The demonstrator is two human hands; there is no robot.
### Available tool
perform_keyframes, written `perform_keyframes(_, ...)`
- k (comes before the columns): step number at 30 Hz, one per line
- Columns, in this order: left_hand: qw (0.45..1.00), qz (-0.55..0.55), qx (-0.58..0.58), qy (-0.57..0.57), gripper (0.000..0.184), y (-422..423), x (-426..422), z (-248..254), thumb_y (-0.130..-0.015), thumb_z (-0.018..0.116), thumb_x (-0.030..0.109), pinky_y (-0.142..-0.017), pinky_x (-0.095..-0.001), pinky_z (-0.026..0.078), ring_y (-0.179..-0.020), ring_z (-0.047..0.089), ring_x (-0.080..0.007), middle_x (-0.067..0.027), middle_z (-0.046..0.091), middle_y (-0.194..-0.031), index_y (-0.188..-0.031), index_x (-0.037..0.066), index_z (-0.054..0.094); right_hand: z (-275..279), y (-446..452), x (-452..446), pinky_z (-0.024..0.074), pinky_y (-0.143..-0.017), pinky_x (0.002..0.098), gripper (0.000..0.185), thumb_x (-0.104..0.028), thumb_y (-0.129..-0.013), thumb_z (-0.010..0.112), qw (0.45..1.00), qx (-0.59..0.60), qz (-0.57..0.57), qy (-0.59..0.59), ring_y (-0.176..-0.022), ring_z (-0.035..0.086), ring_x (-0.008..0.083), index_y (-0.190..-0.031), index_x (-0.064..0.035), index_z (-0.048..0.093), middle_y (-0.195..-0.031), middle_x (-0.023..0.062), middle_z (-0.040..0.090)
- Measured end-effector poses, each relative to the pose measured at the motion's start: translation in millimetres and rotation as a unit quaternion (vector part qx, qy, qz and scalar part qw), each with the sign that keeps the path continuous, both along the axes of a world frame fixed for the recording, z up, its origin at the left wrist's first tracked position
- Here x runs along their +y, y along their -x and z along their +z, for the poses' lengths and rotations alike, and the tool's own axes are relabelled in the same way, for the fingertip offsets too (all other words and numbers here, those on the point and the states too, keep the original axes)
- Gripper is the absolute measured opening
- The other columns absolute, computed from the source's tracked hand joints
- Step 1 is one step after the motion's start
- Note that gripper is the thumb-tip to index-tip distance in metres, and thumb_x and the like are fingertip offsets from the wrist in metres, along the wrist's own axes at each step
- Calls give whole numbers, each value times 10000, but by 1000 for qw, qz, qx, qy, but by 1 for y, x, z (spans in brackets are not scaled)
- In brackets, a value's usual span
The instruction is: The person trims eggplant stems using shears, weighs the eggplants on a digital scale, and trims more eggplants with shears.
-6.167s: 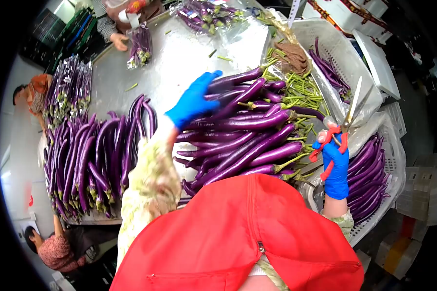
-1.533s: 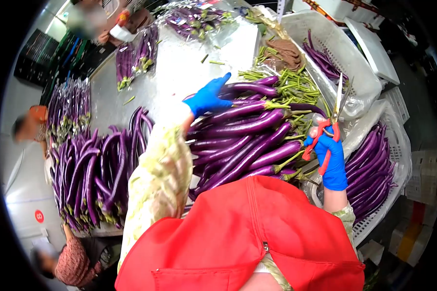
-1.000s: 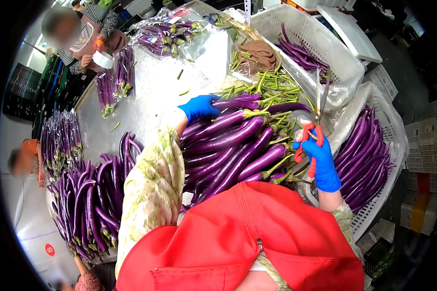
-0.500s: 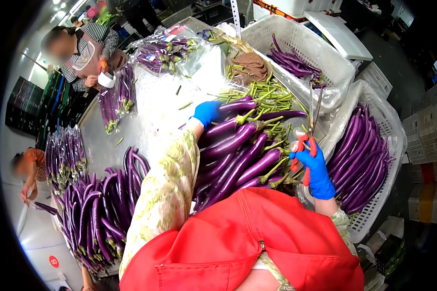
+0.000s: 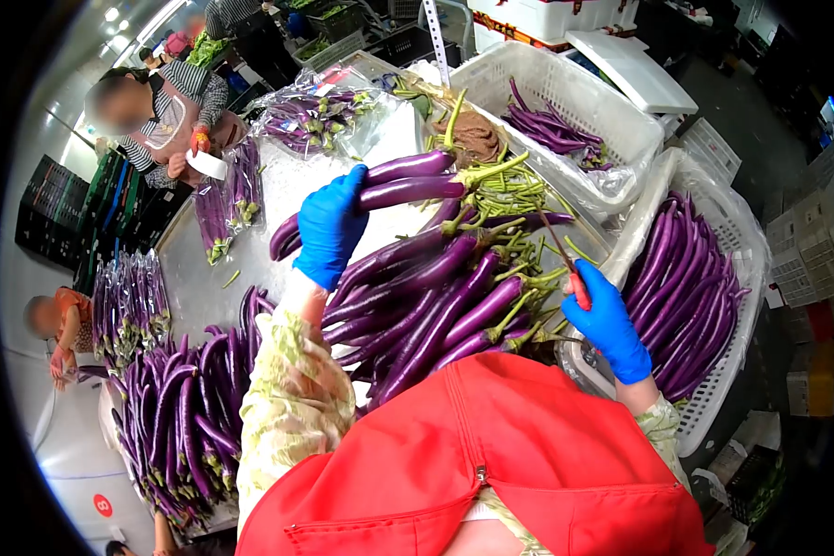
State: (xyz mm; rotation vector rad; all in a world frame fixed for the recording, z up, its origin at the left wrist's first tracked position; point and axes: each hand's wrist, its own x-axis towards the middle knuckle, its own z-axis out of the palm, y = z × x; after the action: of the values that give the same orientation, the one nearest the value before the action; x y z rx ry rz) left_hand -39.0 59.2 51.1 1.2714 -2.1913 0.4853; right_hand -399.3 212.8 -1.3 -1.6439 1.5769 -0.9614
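In a blue glove, my left hand (image 5: pixel 332 227) is closed around a couple of long purple eggplants (image 5: pixel 412 192), lifted over the pile with their green stems pointing right. My right hand (image 5: pixel 610 324), also gloved in blue, grips red-handled scissors (image 5: pixel 579 289). Their blades point up and away, over the green stem pieces (image 5: pixel 528 196); whether they are parted I cannot tell. Below and between both hands lies a heap of eggplants (image 5: pixel 435 310), stems mostly toward the right.
At right stands a plastic-lined white crate (image 5: pixel 713 408) of eggplants; another white crate (image 5: pixel 635 111) stands behind it. More loose eggplants (image 5: pixel 181 408) lie at left, near bagged ones (image 5: pixel 130 301). Across the metal table (image 5: pixel 273 218), a person (image 5: pixel 181 116) holds a white roll (image 5: pixel 207 165).
My left hand has moved left and lifted eggplants off the heap. My right hand has turned the scissors, so the blades now lean up and left.
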Motion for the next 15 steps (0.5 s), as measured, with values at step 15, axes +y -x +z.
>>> perform_keyframes(15, 996, 3, 29, -84, 422, 16, 91, 0, -657, 645, 102, -582, -395, 480, -653, 595, -309, -108, 603, -791, -1073, 124, 573, 6, -33, -13, 458, -809, 304, 525, -78, -734, 594, 997, -48, 56, 22, -933, 598, 240, -1217, 66, 449, -1051, 206, 568)
